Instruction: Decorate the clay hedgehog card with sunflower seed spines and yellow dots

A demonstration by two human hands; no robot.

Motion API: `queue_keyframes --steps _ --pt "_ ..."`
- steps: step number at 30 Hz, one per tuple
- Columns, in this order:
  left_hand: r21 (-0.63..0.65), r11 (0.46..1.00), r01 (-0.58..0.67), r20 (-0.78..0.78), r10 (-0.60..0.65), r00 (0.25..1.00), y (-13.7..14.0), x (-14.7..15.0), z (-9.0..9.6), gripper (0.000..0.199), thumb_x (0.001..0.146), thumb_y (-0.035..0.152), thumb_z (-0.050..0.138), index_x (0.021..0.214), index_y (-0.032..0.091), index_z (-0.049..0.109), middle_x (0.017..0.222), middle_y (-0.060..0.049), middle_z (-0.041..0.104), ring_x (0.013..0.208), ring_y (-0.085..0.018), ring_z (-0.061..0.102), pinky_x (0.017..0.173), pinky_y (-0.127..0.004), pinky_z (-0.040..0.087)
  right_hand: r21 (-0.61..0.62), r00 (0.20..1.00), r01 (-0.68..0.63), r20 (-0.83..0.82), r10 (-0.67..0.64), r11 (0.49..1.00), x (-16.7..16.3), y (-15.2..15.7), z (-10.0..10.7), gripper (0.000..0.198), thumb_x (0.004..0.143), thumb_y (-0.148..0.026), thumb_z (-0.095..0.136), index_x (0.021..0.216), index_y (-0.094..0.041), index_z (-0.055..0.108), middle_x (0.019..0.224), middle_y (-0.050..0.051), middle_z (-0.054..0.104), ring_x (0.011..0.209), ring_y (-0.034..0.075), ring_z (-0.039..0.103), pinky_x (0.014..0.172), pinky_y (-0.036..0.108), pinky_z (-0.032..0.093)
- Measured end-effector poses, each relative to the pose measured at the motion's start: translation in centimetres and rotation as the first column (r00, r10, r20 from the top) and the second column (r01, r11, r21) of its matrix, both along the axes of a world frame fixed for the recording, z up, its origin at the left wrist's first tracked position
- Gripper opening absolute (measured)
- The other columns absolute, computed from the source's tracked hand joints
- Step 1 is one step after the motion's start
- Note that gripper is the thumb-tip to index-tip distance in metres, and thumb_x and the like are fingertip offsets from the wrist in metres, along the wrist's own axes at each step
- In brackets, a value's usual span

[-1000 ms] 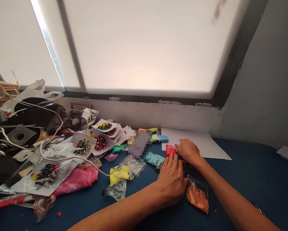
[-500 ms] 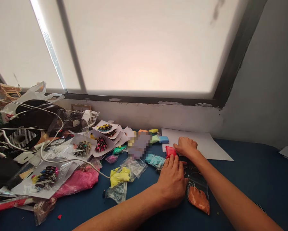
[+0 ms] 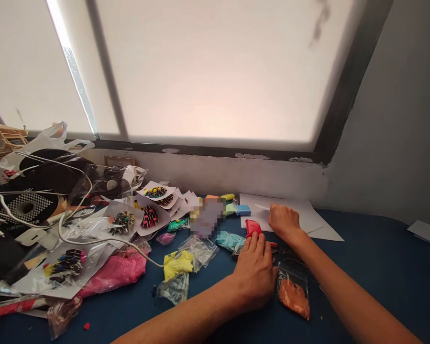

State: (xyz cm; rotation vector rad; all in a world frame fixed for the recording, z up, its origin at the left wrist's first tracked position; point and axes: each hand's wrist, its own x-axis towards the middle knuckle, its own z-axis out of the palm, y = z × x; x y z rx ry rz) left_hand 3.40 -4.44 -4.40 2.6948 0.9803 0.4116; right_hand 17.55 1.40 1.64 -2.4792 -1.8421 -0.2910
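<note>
My left hand [image 3: 256, 272] lies palm down on the blue table, fingers stretched forward. Its fingertips rest on a small red packet [image 3: 252, 227], probably modelling clay; the underside of the hand is hidden. To the right, my right hand [image 3: 283, 220] is closed in a fist above a white paper sheet [image 3: 324, 222]. A thin white strip [image 3: 261, 207] sticks out on its left, and a pale thin end shows on its right; its kind is unclear. Beside my left hand are a turquoise packet [image 3: 231, 241] and a clear bag with orange clay [image 3: 293, 294].
Yellow clay [image 3: 178, 264] in a clear bag lies left of my left arm. A white cable [image 3: 110, 241] crosses cards of colourful clips [image 3: 152, 215] and a pink bundle [image 3: 117, 272]. A black spool [image 3: 28, 208] stands far left. A blue packet [image 3: 243, 210] lies by the paper.
My right hand has moved slightly right, off the red packet, and closed into a fist with a thin white strip showing. My left hand stays on the packet. The view has shifted slightly.
</note>
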Motion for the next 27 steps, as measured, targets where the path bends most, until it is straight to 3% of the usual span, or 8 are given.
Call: queue_keyframes --steps 5,7,10,11,14,17,21,27 --pt "-0.154 0.988 0.019 0.274 0.024 0.961 0.4 -0.2 0.7 0.044 0.086 0.016 0.044 0.129 0.006 0.053 0.155 -0.02 0.029 0.147 -0.031 0.021 0.12 -0.046 0.021 0.109 0.992 -0.057 0.116 0.044 0.992 0.7 -5.3 1.1 0.031 0.094 -0.034 0.059 0.12 -0.016 0.06 0.117 0.008 0.065 0.099 0.02 0.065 0.083 0.041 0.054" --pt "-0.36 0.932 0.045 0.526 0.163 0.835 0.9 0.2 1.4 0.036 0.078 0.005 0.04 0.107 0.011 0.061 0.145 -0.016 0.045 0.139 -0.025 0.038 0.115 -0.04 0.032 0.149 0.983 -0.121 0.154 0.098 0.981 0.7 -8.1 1.1 0.026 0.098 -0.017 0.046 0.117 -0.013 0.063 0.103 0.011 0.072 0.094 0.022 0.069 0.084 0.041 0.054" --pt "-0.756 0.553 0.349 0.651 0.583 0.487 1.9 0.7 2.5 0.017 0.076 0.011 0.045 0.087 0.015 0.057 0.107 -0.009 0.065 0.102 -0.021 0.063 0.093 -0.035 0.049 0.201 0.955 -0.257 0.202 0.217 0.945 0.3 -12.5 0.2 0.033 0.094 -0.011 0.045 0.119 -0.017 0.066 0.122 0.012 0.07 0.114 0.024 0.065 0.096 0.038 0.05" --pt "-0.78 0.484 0.398 0.626 0.631 0.459 2.2 0.7 2.9 0.011 0.08 0.018 0.045 0.084 0.015 0.055 0.092 -0.008 0.065 0.088 -0.02 0.065 0.084 -0.034 0.052 0.215 0.926 -0.349 0.229 0.3 0.912 0.1 -13.8 -0.2 0.031 0.094 -0.015 0.047 0.116 -0.02 0.068 0.125 0.009 0.069 0.118 0.023 0.063 0.101 0.037 0.048" --pt "-0.789 0.385 0.479 0.599 0.659 0.455 3.2 -0.1 3.9 0.032 0.084 0.046 0.047 0.071 0.017 0.048 0.067 -0.003 0.057 0.063 -0.016 0.059 0.068 -0.03 0.051 0.371 0.67 -0.74 0.478 0.568 0.561 -0.9 -16.7 -1.5 0.027 0.096 -0.018 0.045 0.105 -0.021 0.07 0.116 0.008 0.074 0.111 0.022 0.067 0.098 0.037 0.052" --pt "-0.787 0.225 0.575 0.58 0.588 0.564 3.8 -1.7 4.8 0.043 0.073 0.057 0.064 0.075 0.015 0.053 0.065 -0.001 0.058 0.058 -0.013 0.057 0.059 -0.024 0.047 0.4 0.563 -0.825 0.53 0.634 0.398 -2.0 -18.2 -2.6 0.031 0.094 -0.005 0.042 0.099 -0.017 0.07 0.105 0.007 0.077 0.1 0.019 0.072 0.09 0.032 0.056" --pt "-0.803 0.228 0.551 0.573 0.551 0.607 3.7 -3.5 5.0 0.04 0.061 0.037 0.081 0.086 0.015 0.06 0.073 -0.001 0.063 0.057 -0.011 0.058 0.056 -0.022 0.044 0.38 0.535 -0.839 0.446 0.718 0.389 -3.7 -19.0 -3.6 0.036 0.095 -0.004 0.038 0.098 -0.016 0.071 0.101 0.008 0.078 0.093 0.02 0.074 0.084 0.033 0.058" --pt "-0.814 0.372 0.446 0.579 0.462 0.672 2.7 -4.9 3.9 0.048 0.047 0.025 0.088 0.088 0.011 0.067 0.082 -0.005 0.068 0.072 -0.016 0.062 0.069 -0.026 0.046 0.418 0.506 -0.834 0.325 0.799 0.359 -3.8 -19.3 -3.6 0.03 0.098 -0.037 0.048 0.1 -0.017 0.07 0.104 0.011 0.077 0.093 0.02 0.074 0.081 0.029 0.059"
